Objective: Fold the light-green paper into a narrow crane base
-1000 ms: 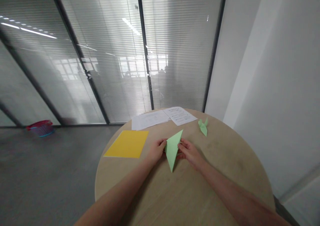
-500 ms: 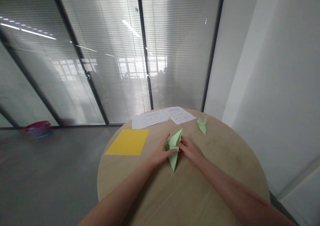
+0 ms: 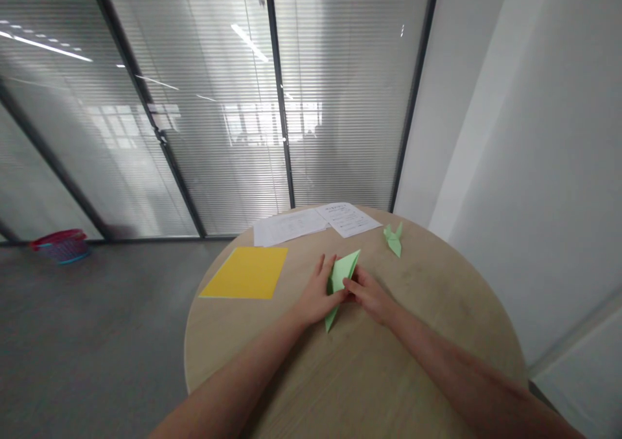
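Note:
A piece of folded green paper (image 3: 343, 270), long and pointed at both ends, is between my hands over the middle of the table. My left hand (image 3: 318, 294) lies across its left side, thumb over the lower part and the other fingers along the far left edge. From the right, my right hand (image 3: 368, 295) pinches its edge between thumb and fingers. Some of the right fingertips are hidden behind the paper. The lower point sticks out below my left thumb.
A finished-looking green origami figure (image 3: 393, 239) lies at the far right of the round wooden table (image 3: 418, 322). Yellow paper sheets (image 3: 247, 272) lie at the left, and printed white pages (image 3: 347, 219) at the back. On the floor stands a red and blue basket (image 3: 63, 246).
My left hand has moved further over the green paper, with its fingers more stretched out. The paper has turned slightly, its lower point swinging left, and now shows a narrower shape.

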Motion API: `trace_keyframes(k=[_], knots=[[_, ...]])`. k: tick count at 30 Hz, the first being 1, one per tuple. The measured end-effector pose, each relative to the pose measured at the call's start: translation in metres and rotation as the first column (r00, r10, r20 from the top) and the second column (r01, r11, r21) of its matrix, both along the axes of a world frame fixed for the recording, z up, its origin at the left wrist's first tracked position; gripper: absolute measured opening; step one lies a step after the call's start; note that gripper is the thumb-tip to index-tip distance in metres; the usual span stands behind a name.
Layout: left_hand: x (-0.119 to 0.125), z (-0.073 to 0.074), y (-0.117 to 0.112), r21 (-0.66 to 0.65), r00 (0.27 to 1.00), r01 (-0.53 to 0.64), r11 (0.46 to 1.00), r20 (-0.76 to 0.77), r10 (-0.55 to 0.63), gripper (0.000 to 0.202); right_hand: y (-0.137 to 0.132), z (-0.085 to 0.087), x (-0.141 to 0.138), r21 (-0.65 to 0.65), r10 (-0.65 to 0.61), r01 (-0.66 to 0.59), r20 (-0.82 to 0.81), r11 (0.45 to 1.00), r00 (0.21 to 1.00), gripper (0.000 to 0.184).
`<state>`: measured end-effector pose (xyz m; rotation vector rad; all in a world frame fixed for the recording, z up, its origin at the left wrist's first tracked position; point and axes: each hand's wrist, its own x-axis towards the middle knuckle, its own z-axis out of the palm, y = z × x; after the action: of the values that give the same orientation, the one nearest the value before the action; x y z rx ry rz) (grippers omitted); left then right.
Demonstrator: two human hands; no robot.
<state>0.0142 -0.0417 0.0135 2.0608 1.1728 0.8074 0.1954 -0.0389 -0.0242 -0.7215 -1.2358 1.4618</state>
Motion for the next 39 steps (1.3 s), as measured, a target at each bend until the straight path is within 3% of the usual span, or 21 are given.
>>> trace_keyframes(k=[5,20,27,31,39], knots=[[-0.004,0.003,-0.002,0.044,1.000,0.012,0.999,-0.022,-0.011,0.095,-0.004,0.003,-0.002,0.015,0.000,0.000,-0.018,1.000,1.000,0.062],[-0.007,0.006,-0.004,0.119,0.992,-0.009,0.993,0.123,-0.006,0.065,-0.008,0.007,-0.003,0.016,-0.037,0.037,-0.010,0.999,0.999,0.060],[-0.007,0.015,-0.013,0.140,0.974,0.168,0.976,0.128,-0.186,0.070,-0.009,0.008,-0.005,0.054,-0.067,0.067,-0.003,0.996,0.998,0.053],[-0.011,0.016,-0.010,0.098,0.950,0.242,0.965,0.180,-0.256,0.075,-0.008,0.007,-0.006,0.063,-0.064,0.064,0.001,0.996,0.998,0.054],[-0.018,0.004,0.004,-0.129,0.897,0.305,0.943,0.372,-0.240,0.082,-0.013,0.009,-0.004,0.037,-0.019,0.018,0.022,0.999,1.000,0.050]])
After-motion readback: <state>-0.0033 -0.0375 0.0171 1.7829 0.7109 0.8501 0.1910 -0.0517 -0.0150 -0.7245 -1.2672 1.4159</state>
